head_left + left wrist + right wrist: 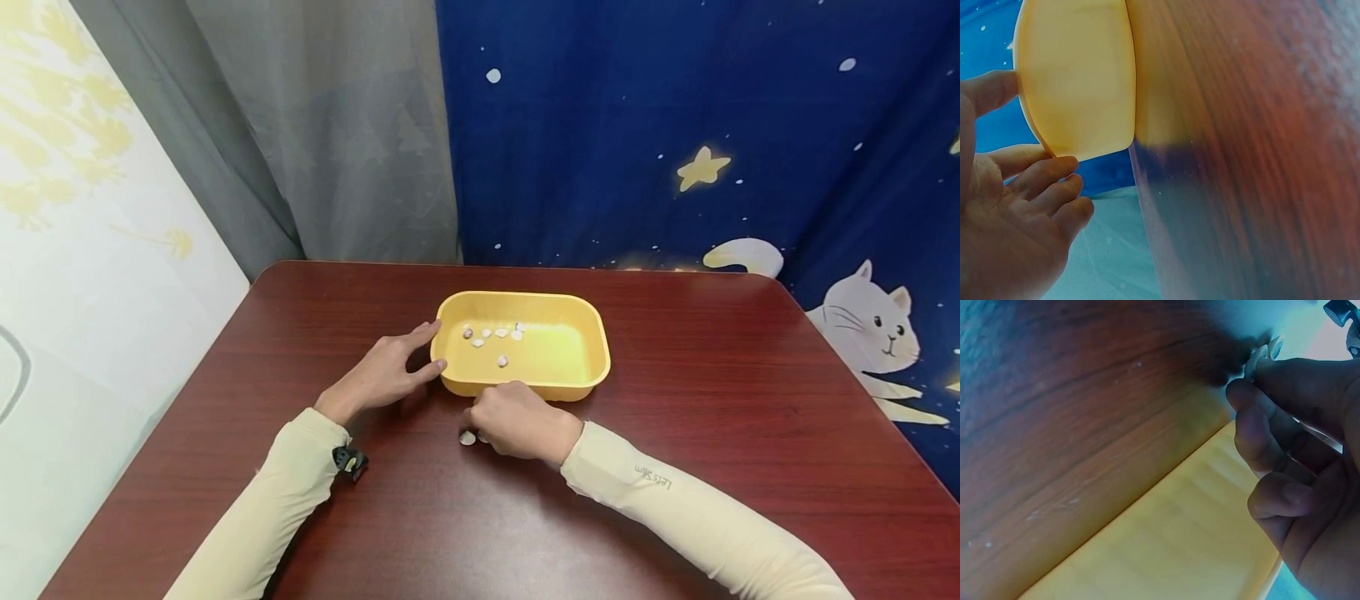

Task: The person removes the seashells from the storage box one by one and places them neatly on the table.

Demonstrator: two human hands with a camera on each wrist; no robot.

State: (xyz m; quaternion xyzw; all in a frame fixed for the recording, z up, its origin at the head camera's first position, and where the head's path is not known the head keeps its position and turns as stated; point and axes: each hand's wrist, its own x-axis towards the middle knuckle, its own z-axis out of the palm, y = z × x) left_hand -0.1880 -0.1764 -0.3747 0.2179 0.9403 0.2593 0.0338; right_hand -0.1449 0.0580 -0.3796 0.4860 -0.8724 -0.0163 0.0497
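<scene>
A yellow tray (558, 385) stands on the dark red table (712, 400) and holds several small white and pinkish shells (502, 361). My left hand (411, 354) rests against the tray's left end, fingers straight, thumb on the wall and forefinger near the rim. The left wrist view shows that left hand (1029, 187) spread beside the tray (1079, 81). In front of the tray my right hand (480, 429) is curled on the table and pinches a small white shell (468, 437). In the right wrist view the fingertips (1254, 387) close on this shell (1259, 357), with the tray wall (1179, 537) just below.
A blue star-and-cat curtain (675, 125) and a grey curtain (315, 125) hang behind the table. A pale wall panel (90, 250) is on the left. A small black clip (349, 461) sits at my left wrist. Bare tabletop lies right of the tray.
</scene>
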